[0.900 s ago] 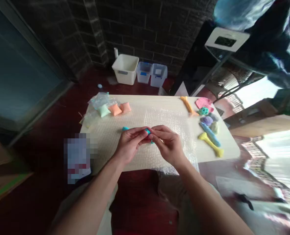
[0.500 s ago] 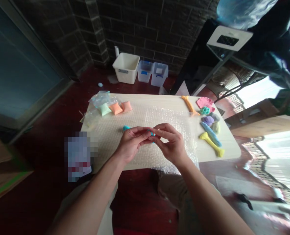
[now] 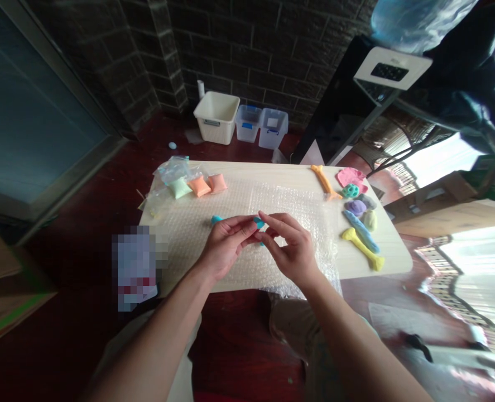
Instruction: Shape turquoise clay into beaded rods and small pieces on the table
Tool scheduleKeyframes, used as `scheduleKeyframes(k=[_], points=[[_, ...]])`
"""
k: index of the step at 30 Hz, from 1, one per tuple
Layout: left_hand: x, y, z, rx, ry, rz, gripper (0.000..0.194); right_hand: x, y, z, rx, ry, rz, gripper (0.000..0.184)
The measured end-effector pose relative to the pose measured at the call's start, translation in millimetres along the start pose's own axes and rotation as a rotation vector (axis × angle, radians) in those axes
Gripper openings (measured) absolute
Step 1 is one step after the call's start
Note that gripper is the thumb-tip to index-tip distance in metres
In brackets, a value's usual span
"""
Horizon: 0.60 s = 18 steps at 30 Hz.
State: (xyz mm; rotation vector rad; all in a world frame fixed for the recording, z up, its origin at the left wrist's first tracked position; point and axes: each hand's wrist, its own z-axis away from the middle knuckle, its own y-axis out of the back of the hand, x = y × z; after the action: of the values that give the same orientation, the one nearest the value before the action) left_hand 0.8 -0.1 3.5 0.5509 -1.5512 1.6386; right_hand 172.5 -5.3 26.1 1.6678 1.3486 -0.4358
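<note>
Over the middle of the table, a small piece of blue modelling clay (image 3: 259,223) is pinched between my two hands. My left hand (image 3: 226,243) is closed around it with thumb and fingers, most of the clay hidden by them. From the other side, the fingertips of my right hand (image 3: 291,243) press on the same piece, forefinger on top and thumb below. Just beyond my left hand, another blue clay lump (image 3: 216,219) lies on the bubble wrap (image 3: 280,198). A trace of blue also shows beneath the fingertips.
Small packets of clay, including an orange packet (image 3: 199,186), sit at the table's back left. Along the right lie a yellow bone shape (image 3: 363,249), a blue strip (image 3: 361,230), a purple lump (image 3: 355,207) and an orange bone shape (image 3: 326,182). Bins, including a white bin (image 3: 217,131), stand behind.
The right fingers have lifted and opened slightly, so more of the blue clay shows between the hands. The left hand keeps nearly the same place.
</note>
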Motion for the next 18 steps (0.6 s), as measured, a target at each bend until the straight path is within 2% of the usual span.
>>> scheduleKeyframes(k=[7,12,18], points=[[1.4,-0.6,0.9,0.007,0.025,-0.013,0.025,6.5,-3.3,1.6,0.030,-0.003,0.078,0.033],[2.1,-0.7,0.8,0.073,0.005,0.020,0.026,4.0,-5.0,1.6,0.013,0.026,0.057,0.040],[1.2,2.8,2.1,0.016,0.004,-0.086,0.023,-2.0,-3.9,0.1,0.051,0.016,0.060,0.026]])
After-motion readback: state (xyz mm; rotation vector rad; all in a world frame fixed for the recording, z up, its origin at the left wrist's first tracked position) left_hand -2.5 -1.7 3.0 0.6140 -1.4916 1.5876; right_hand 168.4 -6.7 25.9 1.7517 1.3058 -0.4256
